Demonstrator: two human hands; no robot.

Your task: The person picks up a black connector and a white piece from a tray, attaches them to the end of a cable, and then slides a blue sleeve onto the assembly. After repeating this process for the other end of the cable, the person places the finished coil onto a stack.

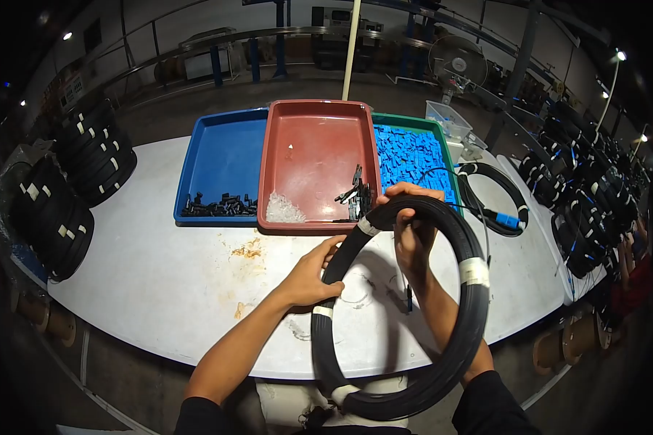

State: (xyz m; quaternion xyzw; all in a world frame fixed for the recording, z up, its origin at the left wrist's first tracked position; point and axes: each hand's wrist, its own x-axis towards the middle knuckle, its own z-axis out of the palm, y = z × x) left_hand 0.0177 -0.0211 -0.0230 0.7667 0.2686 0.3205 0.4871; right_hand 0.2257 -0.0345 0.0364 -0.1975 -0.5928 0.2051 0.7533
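Observation:
A large coil of black cable (472,312), bound with several bands of whitish tape, is tilted up over the front of the white table. On its left side my left hand (313,277) is closed around the bundle, thumb in front. My right hand (416,235) reaches through the ring and grips its top, with fingers over the far side. A thin cable end with a black tip (409,299) hangs inside the ring. Behind the ring's right side, a second black coil (519,194) lies on the table with a blue connector (506,220) on it.
A blue tray (228,145) with small black parts, a red tray (319,138) with clear and black pieces, and a green tray (442,141) of blue connectors stand at the back. Coils are stacked at left (51,217) and right (584,188). Another person's red sleeve (635,286) shows far right.

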